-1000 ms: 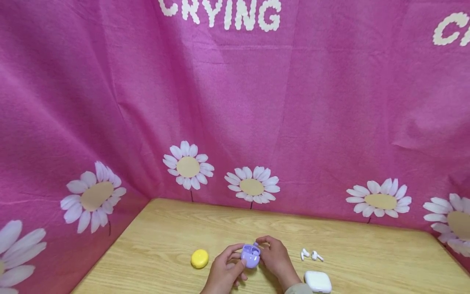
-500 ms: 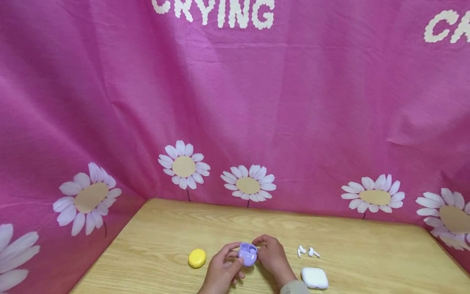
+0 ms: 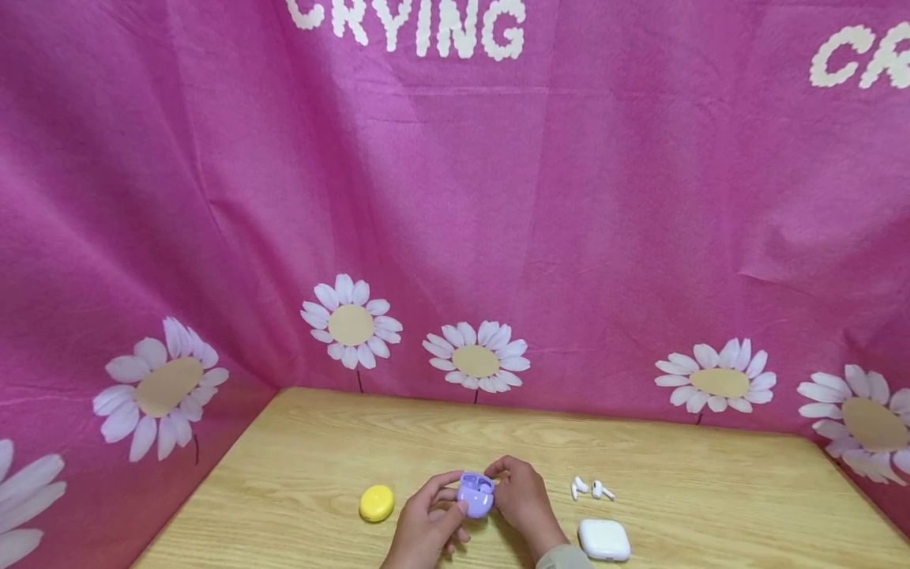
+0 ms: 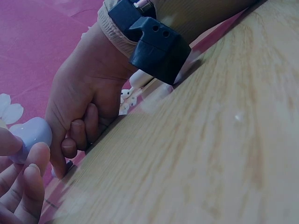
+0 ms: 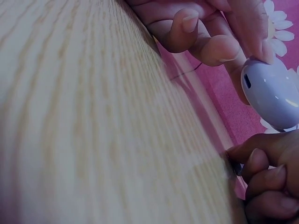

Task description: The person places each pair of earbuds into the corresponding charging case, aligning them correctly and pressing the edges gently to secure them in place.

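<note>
My left hand (image 3: 425,521) holds a glossy purple earbud case (image 3: 475,504) between thumb and fingers, its lid raised toward the back. A rounded purple piece shows in the case's right slot. My right hand (image 3: 524,496) is just right of the case with its fingers bent. In the right wrist view, the right hand's index finger and thumb (image 5: 238,151) meet low at the table round a small, shiny dark earbud-like piece (image 5: 238,168), mostly hidden. The left wrist view shows the case (image 4: 35,137) raised in the left fingers.
On the wooden table (image 3: 298,458), a round yellow case (image 3: 377,503) lies left of the hands. Two white earbuds (image 3: 592,488) and a white case (image 3: 604,540) lie to the right. A pink daisy-print cloth (image 3: 590,237) hangs behind the table.
The head view has shifted slightly, so everything sits a little further left. A small purple piece seen at the right fingertips a second ago is now hidden. The left hand keeps its grip.
</note>
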Motion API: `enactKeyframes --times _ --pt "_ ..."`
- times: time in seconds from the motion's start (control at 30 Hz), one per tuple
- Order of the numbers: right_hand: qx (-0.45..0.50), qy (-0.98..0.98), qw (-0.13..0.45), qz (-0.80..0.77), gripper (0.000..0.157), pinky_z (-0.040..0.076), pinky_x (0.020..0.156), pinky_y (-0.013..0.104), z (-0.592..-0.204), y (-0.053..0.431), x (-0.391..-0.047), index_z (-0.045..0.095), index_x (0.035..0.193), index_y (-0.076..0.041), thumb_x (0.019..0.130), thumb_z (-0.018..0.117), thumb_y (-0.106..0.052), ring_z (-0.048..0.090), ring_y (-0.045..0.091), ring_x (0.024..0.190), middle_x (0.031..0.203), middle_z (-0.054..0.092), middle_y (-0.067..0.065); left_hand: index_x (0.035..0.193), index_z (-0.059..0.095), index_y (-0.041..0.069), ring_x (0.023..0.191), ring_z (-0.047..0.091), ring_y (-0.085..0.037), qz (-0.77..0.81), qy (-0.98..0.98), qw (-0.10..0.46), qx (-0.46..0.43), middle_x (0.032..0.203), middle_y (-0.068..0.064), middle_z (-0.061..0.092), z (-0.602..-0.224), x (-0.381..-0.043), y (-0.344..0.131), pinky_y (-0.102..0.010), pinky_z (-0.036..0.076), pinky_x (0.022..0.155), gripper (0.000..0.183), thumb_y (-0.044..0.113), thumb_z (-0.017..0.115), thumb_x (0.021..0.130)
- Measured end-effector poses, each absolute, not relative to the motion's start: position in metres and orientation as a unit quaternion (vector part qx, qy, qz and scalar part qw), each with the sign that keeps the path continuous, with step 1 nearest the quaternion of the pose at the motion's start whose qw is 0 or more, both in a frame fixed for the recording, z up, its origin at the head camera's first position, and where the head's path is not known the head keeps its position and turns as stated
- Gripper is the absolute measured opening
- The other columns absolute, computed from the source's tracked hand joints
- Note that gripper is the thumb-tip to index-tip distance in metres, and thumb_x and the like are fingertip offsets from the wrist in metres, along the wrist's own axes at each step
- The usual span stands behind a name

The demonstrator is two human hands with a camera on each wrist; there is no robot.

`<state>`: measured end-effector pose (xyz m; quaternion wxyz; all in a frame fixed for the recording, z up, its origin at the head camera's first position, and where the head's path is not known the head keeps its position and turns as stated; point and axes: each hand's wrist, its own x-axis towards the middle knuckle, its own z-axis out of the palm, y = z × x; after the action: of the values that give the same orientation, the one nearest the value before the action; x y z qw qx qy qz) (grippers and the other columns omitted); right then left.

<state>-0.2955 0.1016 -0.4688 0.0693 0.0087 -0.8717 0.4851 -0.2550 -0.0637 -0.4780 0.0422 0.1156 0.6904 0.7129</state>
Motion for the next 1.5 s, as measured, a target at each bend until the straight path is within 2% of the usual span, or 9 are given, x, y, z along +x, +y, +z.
enactKeyframes --times 0.23,0.43,0.8,1.03,1.3,1.5 --pt "0.012 -0.878 0.088 0.471 0.026 0.039 0.05 0.029 -0.4649 0.1037 -0.2987 0.066 0.084 -0.007 0.066 0.055 0.008 0.046 0.014 0.052 0.057 0.053 -0.002 0.134 0.052 0.007 0.063 0.062 -0.015 0.713 0.691 0.034 0.118 0.106 -0.01 0.065 -0.4741 -0.2583 -0.061 -0.019 0.047 0.048 0.046 0.012 0.065 0.09" --pt "0.004 -0.868 0.059 0.492 0.025 0.041 0.051 0.029 -0.4644 0.1037 -0.2999 0.063 0.085 -0.005 0.065 0.056 0.008 0.048 0.015 0.054 0.059 0.055 0.0 0.135 0.051 0.005 0.063 0.062 -0.015 0.714 0.69 0.034 0.116 0.106 -0.01 0.065 -0.4736 -0.2576 -0.062 -0.018 0.046 0.048 0.048 0.011 0.065 0.09" --pt "-0.013 -0.842 0.072 0.535 0.008 0.045 0.06 0.029 -0.4623 0.1061 -0.2963 0.062 0.087 0.0 0.08 0.064 -0.004 0.051 0.015 0.064 0.07 0.057 0.004 0.135 0.052 0.007 0.062 0.061 -0.014 0.723 0.68 0.034 0.116 0.107 -0.01 0.065 -0.4746 -0.2576 -0.0618 -0.018 0.046 0.048 0.047 0.011 0.066 0.09" --pt "-0.045 -0.798 0.076 0.596 0.023 0.044 0.058 0.027 -0.4681 0.1049 -0.2943 0.063 0.085 0.0 0.082 0.073 -0.02 0.052 0.013 0.063 0.067 0.058 0.001 0.135 0.051 0.005 0.063 0.061 -0.014 0.72 0.683 0.038 0.119 0.108 -0.01 0.064 -0.4783 -0.2547 -0.0638 -0.018 0.046 0.048 0.047 0.011 0.065 0.09" --pt "-0.071 -0.763 0.058 0.64 0.029 0.036 0.045 0.021 -0.4698 0.1074 -0.2962 0.061 0.084 -0.003 0.082 0.074 -0.028 0.044 0.01 0.054 0.06 0.052 -0.001 0.135 0.05 0.004 0.063 0.062 -0.014 0.717 0.685 0.037 0.125 0.107 -0.01 0.064 -0.4781 -0.253 -0.0643 -0.019 0.046 0.049 0.047 0.011 0.064 0.091" --pt "-0.065 -0.753 0.062 0.652 0.034 0.031 0.04 0.019 -0.4693 0.1086 -0.2954 0.059 0.088 -0.002 0.084 0.073 -0.032 0.039 0.007 0.047 0.058 0.052 -0.001 0.133 0.052 0.006 0.064 0.062 -0.016 0.711 0.692 0.041 0.119 0.105 -0.01 0.064 -0.4772 -0.2539 -0.0638 -0.019 0.047 0.05 0.045 0.011 0.065 0.09"
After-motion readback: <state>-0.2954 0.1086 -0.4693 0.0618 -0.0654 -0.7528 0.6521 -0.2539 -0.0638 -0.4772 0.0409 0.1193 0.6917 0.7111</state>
